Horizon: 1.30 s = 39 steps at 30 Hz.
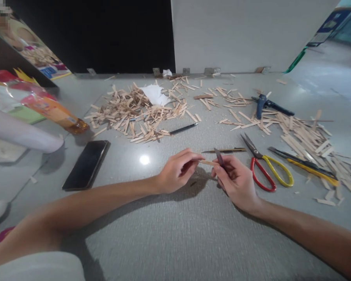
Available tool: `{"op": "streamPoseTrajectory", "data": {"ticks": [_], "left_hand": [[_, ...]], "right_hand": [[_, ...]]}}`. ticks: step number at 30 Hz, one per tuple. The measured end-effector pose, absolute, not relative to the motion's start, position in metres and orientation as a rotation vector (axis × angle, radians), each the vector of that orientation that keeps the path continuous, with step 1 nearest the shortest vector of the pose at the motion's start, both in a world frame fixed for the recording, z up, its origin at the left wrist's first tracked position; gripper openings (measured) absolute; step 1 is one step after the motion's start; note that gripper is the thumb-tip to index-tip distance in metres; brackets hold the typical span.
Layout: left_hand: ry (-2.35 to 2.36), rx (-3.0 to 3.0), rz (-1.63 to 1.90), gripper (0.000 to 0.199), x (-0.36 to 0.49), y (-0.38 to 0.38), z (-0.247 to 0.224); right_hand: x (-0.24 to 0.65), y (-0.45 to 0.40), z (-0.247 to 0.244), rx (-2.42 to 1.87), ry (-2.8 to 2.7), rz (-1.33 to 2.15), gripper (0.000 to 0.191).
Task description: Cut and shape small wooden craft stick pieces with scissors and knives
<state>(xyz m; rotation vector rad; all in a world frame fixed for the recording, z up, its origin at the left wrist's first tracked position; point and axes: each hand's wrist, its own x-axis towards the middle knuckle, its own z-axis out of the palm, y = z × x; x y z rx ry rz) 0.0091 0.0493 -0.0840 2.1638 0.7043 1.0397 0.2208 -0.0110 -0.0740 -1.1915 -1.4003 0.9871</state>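
Note:
My left hand [178, 170] pinches one end of a thin pale wooden stick [208, 162] between thumb and fingers. At the stick's other end, my right hand [236, 181] is closed on a dark purplish-brown flat strip [219, 157] that stands up from the fingers; its exact kind I cannot tell. Its thumb and fingertips also meet the stick. Just behind the hands lies a slim pencil-like tool [229, 150]. Right of my right hand rest scissors [261, 156] with one red and one yellow handle, and a yellow and black utility knife [307, 166].
Cut wooden pieces lie in a big heap [140, 113] and scatter rightward, with blue-handled pliers [261, 105] among them. A black pen [183, 128], white tissue [155, 95], phone [87, 165] and orange-labelled bottle [57, 111] are also on the table. A panel [245, 35] stands behind; a person sits beyond, far left.

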Motion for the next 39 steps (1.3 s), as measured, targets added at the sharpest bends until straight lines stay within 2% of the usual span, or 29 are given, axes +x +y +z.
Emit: {"op": "streamPoseTrajectory", "data": {"ticks": [4,10,14,17,19,21,25,28,39], "left_hand": [[0.689,2.148,0.92,0.025,0.009,0.047,-0.086],[0.619,1.838,0.74,0.036,0.007,0.051,-0.085],[0.619,1.702,0.629,0.031,0.007,0.053,-0.078],[0.683,1.711,0.647,0.028,0.009,0.053,-0.075],[0.786,1.71,0.706,0.03,0.011,0.054,-0.076],[0.864,1.701,0.768,0.033,0.012,0.055,-0.077],[0.913,1.706,0.815,0.035,0.013,0.056,-0.081],[0.936,1.755,0.83,0.037,0.012,0.055,-0.081],[0.962,1.851,0.808,0.042,0.013,0.054,-0.079]], "right_hand": [[0.22,-0.009,-0.074,-1.204,-1.347,0.966,0.021],[0.22,-0.006,-0.072,-1.201,-1.318,0.961,0.027],[0.22,-0.005,-0.073,-1.207,-1.32,0.962,0.031],[0.222,-0.005,-0.078,-1.237,-1.356,0.907,0.025],[0.226,-0.005,-0.082,-1.262,-1.442,0.731,0.016],[0.232,-0.002,-0.084,-1.262,-1.627,0.411,0.012],[0.245,0.003,-0.084,-1.135,-2.109,-0.257,0.025],[0.249,0.002,-0.082,-1.069,-2.244,-0.546,0.032],[0.248,-0.003,-0.082,-1.055,-2.27,-0.678,0.031]]}}
